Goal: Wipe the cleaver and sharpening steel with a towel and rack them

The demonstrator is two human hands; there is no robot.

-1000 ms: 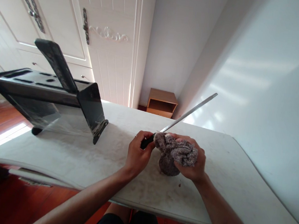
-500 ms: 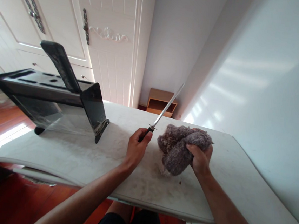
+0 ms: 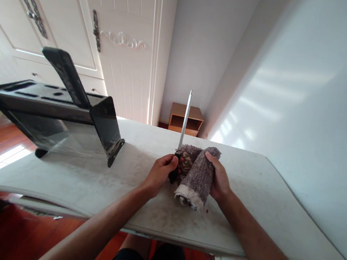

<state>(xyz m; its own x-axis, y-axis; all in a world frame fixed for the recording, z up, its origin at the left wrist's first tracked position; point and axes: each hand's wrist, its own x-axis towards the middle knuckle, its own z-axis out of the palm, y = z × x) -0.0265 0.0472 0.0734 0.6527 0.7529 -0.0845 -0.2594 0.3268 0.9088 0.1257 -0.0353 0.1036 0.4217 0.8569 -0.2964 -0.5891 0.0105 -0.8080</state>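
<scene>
My left hand (image 3: pixel 160 173) grips the black handle of a sharpening steel (image 3: pixel 185 121), whose thin metal rod points up and away, nearly upright. Close against that handle is a fuzzy grey-brown cloth (image 3: pixel 198 174), bunched and folded, with a pale edge at its lower end. My right hand (image 3: pixel 220 177) is closed on the cloth from the right, thumb over its top. Where the cloth meets the handle, part of the handle and the left fingers is hidden.
To the left on the white table (image 3: pixel 141 143) stands a knife block (image 3: pixel 97 126) with clear sides and one black-handled knife (image 3: pixel 66 77) in it. Behind are white cupboards (image 3: pixel 124 72) and a small wooden cabinet (image 3: pixel 187 113). A pale wall (image 3: pixel 300 117) borders the right side.
The sharpening steel has swung from leaning right to nearly upright. My right hand has brought the cloth left against the handle, and the cloth is now folded more narrowly.
</scene>
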